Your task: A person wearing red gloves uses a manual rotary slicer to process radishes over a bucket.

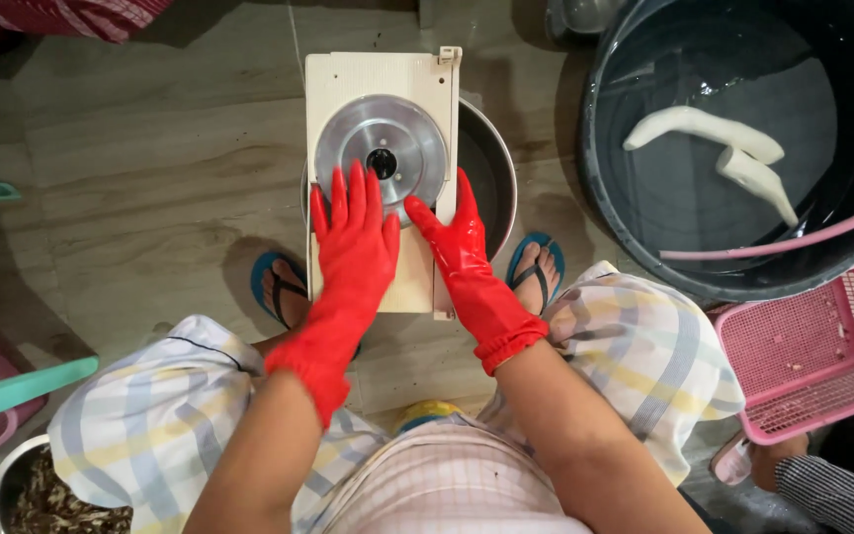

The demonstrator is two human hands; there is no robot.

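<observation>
Slicer board (380, 79), cream plastic with 1 round steel blade disc (380, 148) at its centre, lies across a metal bowl (491, 168) on the floor between the person's feet. Left hand (353, 247) and right hand (457, 237), in red gloves, rest flat on it, fingers spread, gripping nothing.

Left hand (353, 237) red-gloved, flat, fingers spread forward. Right hand (455, 242) red-gloved, fingers extended, thumb out. Forearms bare.

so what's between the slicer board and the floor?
A metal bowl sits under the slicer board, its rim showing on the right in the head view; both gloved hands rest on top.
</observation>
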